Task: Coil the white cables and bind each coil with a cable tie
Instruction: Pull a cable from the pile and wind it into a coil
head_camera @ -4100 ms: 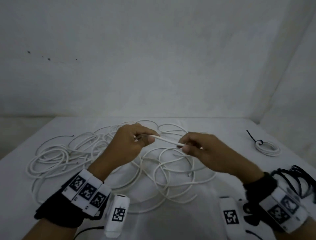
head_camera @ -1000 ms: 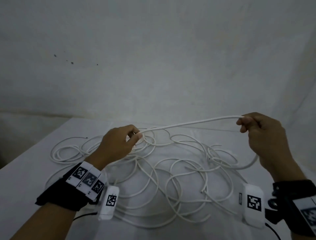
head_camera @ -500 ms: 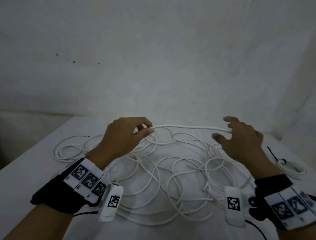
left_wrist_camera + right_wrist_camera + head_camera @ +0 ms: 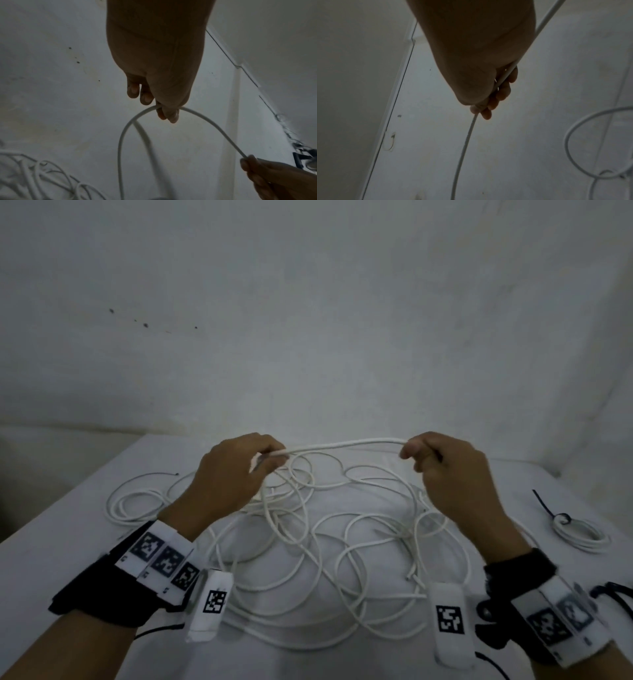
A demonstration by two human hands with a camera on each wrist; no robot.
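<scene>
A tangle of loose white cables (image 4: 329, 546) sprawls over the white table (image 4: 51, 546). One white cable (image 4: 346, 445) runs taut above the pile between both hands. My left hand (image 4: 239, 474) pinches its left end between thumb and fingers, with a loop of cable (image 4: 130, 129) hanging below the pinch. My right hand (image 4: 442, 470) grips the same cable, and the cable (image 4: 465, 142) comes out under my curled fingers and passes back along the palm. The cable's far run drops into the pile behind my right wrist.
A small coil (image 4: 579, 532) bound with a black cable tie (image 4: 548, 508) lies at the table's right. Black cable ties (image 4: 616, 597) show at the right edge near my wrist. Grey walls close off the back and right sides.
My right hand, open half a second ago, has closed on the cable again, nearer to the left hand than a second ago. The left hand keeps its pinch in the same place.
</scene>
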